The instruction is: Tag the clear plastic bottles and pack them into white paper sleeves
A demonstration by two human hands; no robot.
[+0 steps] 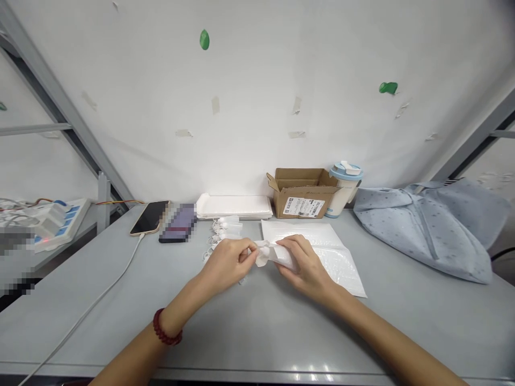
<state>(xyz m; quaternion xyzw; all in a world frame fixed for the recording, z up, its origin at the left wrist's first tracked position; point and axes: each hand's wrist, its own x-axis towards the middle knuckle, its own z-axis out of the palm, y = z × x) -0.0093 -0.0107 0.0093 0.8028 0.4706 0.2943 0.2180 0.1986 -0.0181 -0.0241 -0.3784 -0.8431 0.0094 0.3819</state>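
Observation:
My right hand (303, 265) is wrapped around a small white box (286, 257), its end flaps open towards the left. At that open end, my left hand (233, 262) has thumb and forefinger pinched together, and what lies between them is too small to make out. Behind my left hand, several small white pieces (228, 229) with clear parts and thin cords lie in a row, partly hidden by the hand. A white bubble mailer (338, 262) lies flat under and behind my right hand.
Along the wall stand a stack of white envelopes (234, 207), an open cardboard box (306, 201) and a tumbler (341, 193). A blue fabric bag (426, 230) lies right. Left are a phone (151, 217) with a white cable (108, 287), a purple phone (177, 222) and a power strip (66, 225).

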